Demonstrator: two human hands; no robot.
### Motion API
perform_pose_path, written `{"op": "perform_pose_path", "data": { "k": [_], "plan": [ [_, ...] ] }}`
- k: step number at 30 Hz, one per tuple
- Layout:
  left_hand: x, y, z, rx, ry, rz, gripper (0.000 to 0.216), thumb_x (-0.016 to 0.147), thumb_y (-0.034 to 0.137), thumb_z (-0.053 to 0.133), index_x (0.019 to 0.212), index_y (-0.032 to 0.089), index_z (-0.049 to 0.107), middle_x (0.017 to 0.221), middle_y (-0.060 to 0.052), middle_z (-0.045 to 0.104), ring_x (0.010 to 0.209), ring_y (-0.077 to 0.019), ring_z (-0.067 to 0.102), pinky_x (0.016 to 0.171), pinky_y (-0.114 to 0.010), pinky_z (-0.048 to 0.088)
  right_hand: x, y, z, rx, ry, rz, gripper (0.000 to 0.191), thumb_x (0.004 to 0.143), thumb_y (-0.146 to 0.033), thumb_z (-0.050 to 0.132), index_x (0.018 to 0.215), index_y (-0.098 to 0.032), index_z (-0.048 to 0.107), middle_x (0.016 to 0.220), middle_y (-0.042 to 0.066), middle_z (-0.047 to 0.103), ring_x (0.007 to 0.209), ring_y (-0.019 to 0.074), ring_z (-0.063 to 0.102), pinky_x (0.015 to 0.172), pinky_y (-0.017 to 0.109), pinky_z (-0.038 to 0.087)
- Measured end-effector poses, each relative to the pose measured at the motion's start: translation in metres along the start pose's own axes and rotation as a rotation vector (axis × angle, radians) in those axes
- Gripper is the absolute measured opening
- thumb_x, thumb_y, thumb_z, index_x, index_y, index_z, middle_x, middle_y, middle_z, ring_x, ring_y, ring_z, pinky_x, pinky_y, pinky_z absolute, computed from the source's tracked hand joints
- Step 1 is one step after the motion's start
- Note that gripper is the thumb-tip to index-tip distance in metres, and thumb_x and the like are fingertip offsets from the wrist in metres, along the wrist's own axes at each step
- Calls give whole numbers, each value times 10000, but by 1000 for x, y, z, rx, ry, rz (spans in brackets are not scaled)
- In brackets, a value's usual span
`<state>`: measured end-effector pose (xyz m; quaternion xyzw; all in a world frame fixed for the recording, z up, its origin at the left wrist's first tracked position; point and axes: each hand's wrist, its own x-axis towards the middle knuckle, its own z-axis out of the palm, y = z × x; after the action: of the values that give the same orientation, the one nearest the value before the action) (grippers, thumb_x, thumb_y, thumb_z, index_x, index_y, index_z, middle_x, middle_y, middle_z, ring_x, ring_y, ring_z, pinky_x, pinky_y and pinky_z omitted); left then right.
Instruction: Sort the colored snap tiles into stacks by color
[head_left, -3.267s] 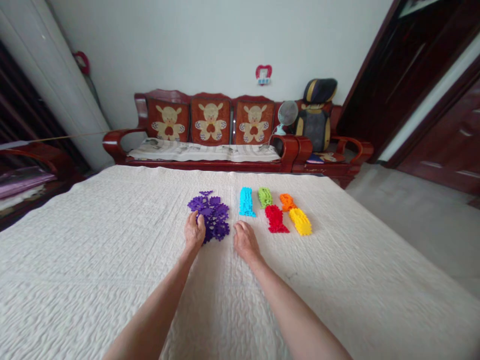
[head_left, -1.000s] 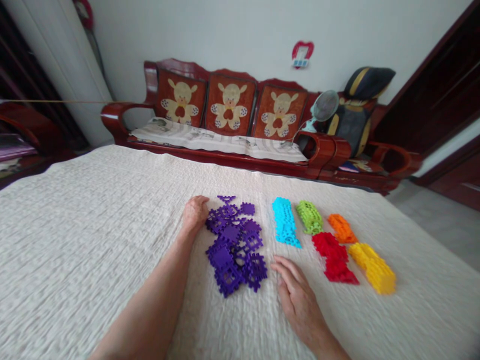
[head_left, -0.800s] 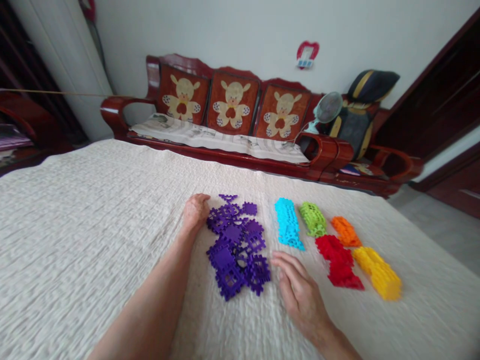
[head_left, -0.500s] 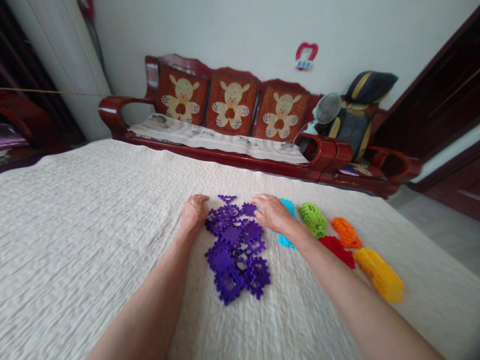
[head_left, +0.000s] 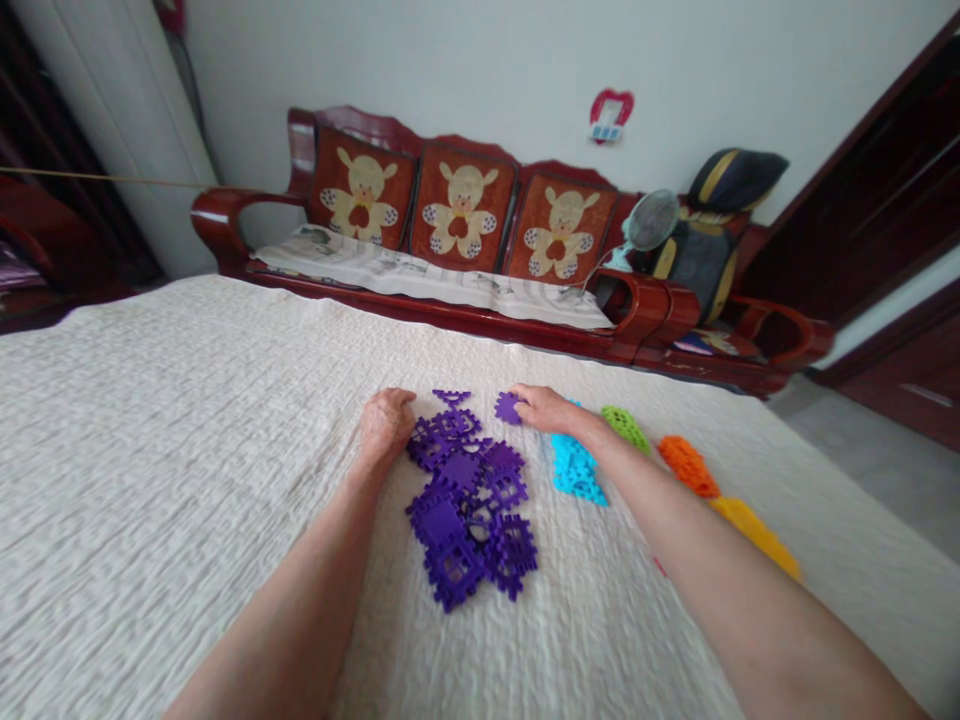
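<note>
Pinched by its right edge — I've got one purple square tile (head_left: 507, 407) in the right hand (head_left: 538, 407), right of the purple pile (head_left: 459, 470) near its far end. Left hand (head_left: 386, 420) curled loosely beside the pile — can't tell if it's gripping anything.

Partly hidden by the right hand (head_left: 544, 407): purple square (head_left: 506, 408); almost wholly behind the right forearm (head_left: 712, 560): red pieces (head_left: 660, 567); cut off below: both forearms (head_left: 307, 590).
</note>
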<state>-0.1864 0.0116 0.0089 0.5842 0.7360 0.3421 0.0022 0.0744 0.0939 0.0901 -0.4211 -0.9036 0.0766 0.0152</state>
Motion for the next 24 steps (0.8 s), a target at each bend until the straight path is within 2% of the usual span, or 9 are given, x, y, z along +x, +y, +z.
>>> {"op": "perform_pose_path", "data": {
  "k": [3,8,10,13,15,21,24],
  "plan": [
    [0,-1,1,7,-2,12,380,796,107,401,978,142,732,1033,-86,724,986,-223,655,969,-311,464,3,4,-2,-32,-43,6,324,857,-124,469,1141,-137,622,1072,85,705,924,174,636,819,238,450],
    [0,-2,2,3,9,12,377,806,119,399,976,141,735,1039,-95,722,993,-229,656,964,-313,468,10,12,-3,-156,95,-8,473,803,-161,566,1275,-122,555,1261,135,606,1139,218,564,977,293,400],
    [0,-2,2,11,10,15,379,804,124,402,982,139,736,1041,-96,723,996,-234,657,967,-317,468,12,13,-6,-166,38,-20,449,801,-198,589,1246,-137,588,1229,127,623,1127,225,572,970,300,406],
    [0,-2,3,24,10,22,388,803,131,401,994,132,738,1048,-100,723,998,-243,658,970,-331,473,12,9,-8,-168,-89,36,407,782,-316,652,1164,-178,647,1123,103,672,1033,240,613,888,311,443],
    [0,-1,3,29,11,22,391,804,137,399,998,131,739,1049,-102,723,994,-243,660,973,-336,473,11,6,-7,-183,-122,68,417,759,-370,679,1139,-200,656,1091,90,682,1007,249,620,860,323,447],
    [-1,0,0,39,0,39,399,806,147,385,998,126,735,1055,-104,722,993,-226,660,970,-327,474,7,3,-7,-158,-102,53,504,719,-233,649,1216,-225,569,1228,66,627,1097,228,583,887,304,431],
    [-1,-1,0,48,1,46,398,812,147,380,989,133,736,1054,-99,722,990,-217,660,970,-318,471,5,6,-10,-168,-97,71,563,703,-203,636,1255,-222,531,1277,80,596,1130,254,566,917,352,422]
  ]
}}
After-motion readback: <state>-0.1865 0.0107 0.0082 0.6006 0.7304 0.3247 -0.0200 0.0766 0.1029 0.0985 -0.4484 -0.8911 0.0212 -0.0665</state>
